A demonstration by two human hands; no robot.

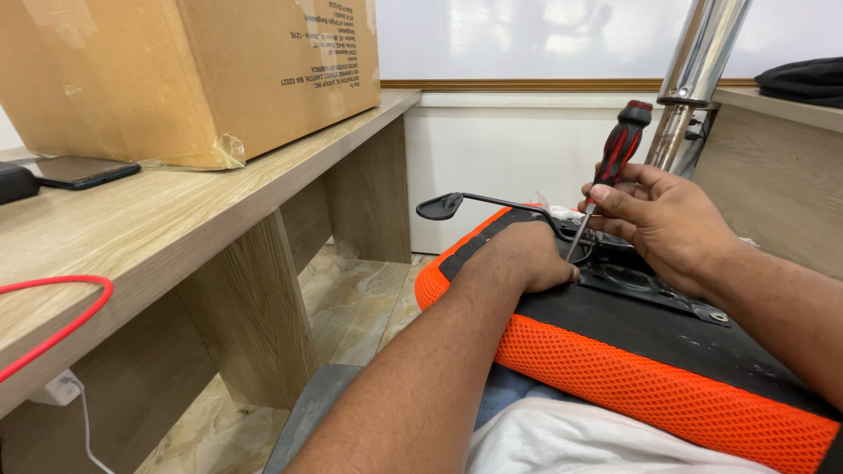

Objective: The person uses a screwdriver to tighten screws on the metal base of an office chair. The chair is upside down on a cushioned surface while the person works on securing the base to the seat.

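— What are the hands doing here?

— The right hand (654,215) is closed around a screwdriver (608,175) with a red and black handle, fingers pinching the lower part of the grip. The tool stands nearly upright, tilted a little, its thin metal shaft pointing down at the black metal mechanism plate (645,285).

— And the left hand (527,254)?

— It rests knuckles-up on the black underside of the chair seat (615,369), fingers curled under, right beside the screwdriver's tip. Whether it grips anything beneath the fingers, I cannot tell.

— Where is the seat itself?

— It lies upside down across the person's lap, orange mesh along its edge, black underside facing up. The plate sits on that underside, between the two hands. A black lever (474,204) with a flat paddle end sticks out from the plate toward the left.

— What else is around?

— A chrome cylinder (694,75) rises behind the right hand. On the left runs a wooden table (176,228) carrying a big cardboard box (176,70), with a dark phone (79,171) just beside the box. A red cable (61,312) loops over the table's near edge, and a white cable (83,421) hangs below it. The floor (351,307) is pale marbled tile.
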